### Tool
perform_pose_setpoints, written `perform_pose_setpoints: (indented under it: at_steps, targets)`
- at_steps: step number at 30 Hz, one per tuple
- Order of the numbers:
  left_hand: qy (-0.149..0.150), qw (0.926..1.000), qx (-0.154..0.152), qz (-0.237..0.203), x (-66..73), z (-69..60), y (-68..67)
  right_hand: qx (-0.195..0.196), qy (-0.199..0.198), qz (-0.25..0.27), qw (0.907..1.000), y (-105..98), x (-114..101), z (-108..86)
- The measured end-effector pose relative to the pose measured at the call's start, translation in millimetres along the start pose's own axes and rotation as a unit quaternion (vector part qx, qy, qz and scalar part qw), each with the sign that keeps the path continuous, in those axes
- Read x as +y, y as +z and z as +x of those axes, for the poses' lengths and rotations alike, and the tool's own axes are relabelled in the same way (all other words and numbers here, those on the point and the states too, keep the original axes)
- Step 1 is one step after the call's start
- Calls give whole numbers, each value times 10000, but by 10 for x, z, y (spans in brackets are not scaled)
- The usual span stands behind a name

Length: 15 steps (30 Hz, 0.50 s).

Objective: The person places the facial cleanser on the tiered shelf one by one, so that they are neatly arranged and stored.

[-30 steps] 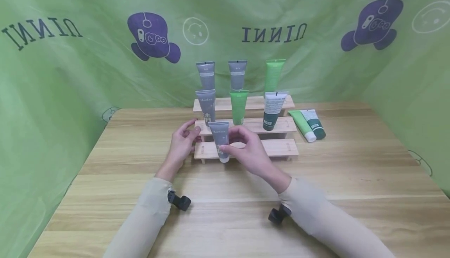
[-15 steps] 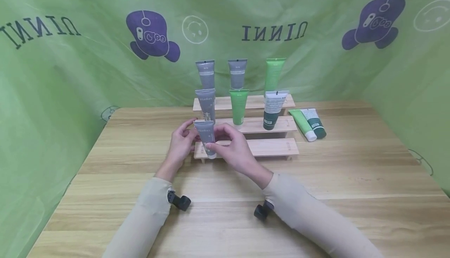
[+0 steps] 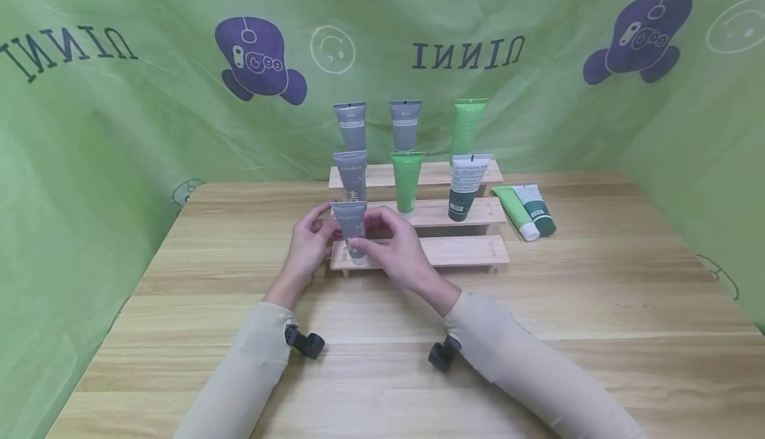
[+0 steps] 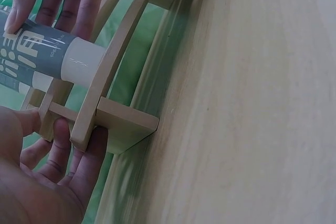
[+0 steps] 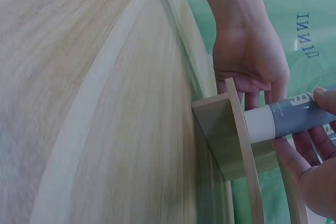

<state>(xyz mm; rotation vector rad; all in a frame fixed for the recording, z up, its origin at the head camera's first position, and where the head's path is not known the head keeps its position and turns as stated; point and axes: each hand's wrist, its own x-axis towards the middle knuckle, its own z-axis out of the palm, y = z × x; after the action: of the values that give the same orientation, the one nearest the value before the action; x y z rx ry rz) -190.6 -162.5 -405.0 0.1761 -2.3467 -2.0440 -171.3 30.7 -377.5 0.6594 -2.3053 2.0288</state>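
My right hand (image 3: 399, 250) pinches a grey-blue squeeze tube (image 3: 351, 226) between thumb and fingers. The tube is upright, white cap (image 4: 83, 62) down, and in both wrist views the cap meets the lowest step of a tiered wooden display stand (image 3: 442, 251). At the stand's left end, my left hand (image 3: 307, 246) holds the step ends, its thumb and fingers (image 4: 93, 153) against the wood. Just behind the held tube, another grey-blue tube (image 3: 352, 176) stands on the middle step, beside a green tube (image 3: 407, 183) and a white-and-dark-green tube (image 3: 468, 186).
On the top step stand two grey-blue tubes (image 3: 405, 125) and a green tube (image 3: 468, 127). Right of the stand, a light green tube (image 3: 515, 212) and a white-and-green tube (image 3: 536, 210) lie on the wooden table (image 3: 597, 293). A green printed cloth (image 3: 382, 0) hangs behind and at the sides.
My right hand has carried the grey-blue tube left along the lowest step to its left end, then slightly back. My left hand has stayed at the stand's end.
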Motion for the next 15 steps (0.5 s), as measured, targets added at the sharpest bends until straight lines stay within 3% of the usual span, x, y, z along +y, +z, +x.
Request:
perform_pose_setpoints:
  at_steps: [15]
  targets:
    - [3,9999,-84,-80,-9,4,-1,-162,71,208,9996,-12,24,4]
